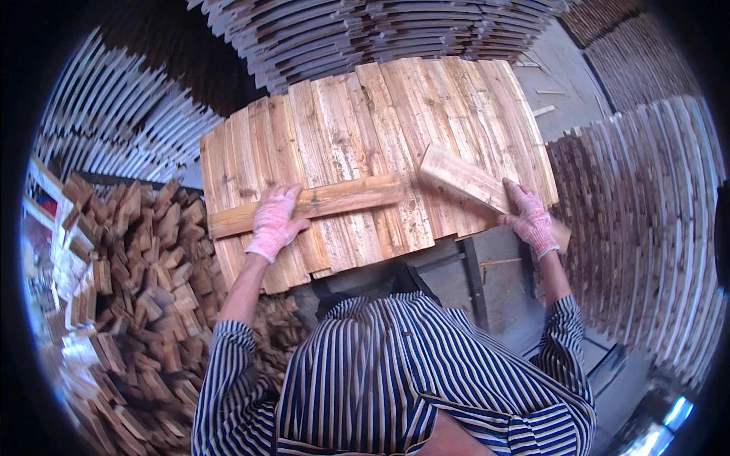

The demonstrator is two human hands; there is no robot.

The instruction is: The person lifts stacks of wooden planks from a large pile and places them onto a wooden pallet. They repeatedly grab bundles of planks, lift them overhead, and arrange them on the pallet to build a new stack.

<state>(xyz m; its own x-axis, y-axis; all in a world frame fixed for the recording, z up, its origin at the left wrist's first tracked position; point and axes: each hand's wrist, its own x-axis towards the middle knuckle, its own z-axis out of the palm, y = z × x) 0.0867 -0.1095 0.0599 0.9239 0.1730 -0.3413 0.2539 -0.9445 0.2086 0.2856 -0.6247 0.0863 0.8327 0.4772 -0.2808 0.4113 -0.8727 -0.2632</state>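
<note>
A layer of wooden boards (334, 129) lies side by side in front of me, long edges touching. Across its left half rests a loose wooden plank (353, 195). My left hand (275, 222), in a pink-and-white knit glove, grips that plank, fingers over its top and thumb toward the near side. My right hand (531, 219), gloved alike, holds a second wooden plank (464, 175) near its right end. This one slants from upper left to lower right, its right end reaching past the layer's near right edge. Whether it touches the boards below, I cannot tell.
A heap of short wood pieces (152, 296) fills the left side. Tall stacks of thin boards stand at the far side (365, 34), far left (114, 121) and right (631, 220). Dark metal framing (473, 277) shows under the layer's near edge. Wood scraps (544, 111) lie on the floor.
</note>
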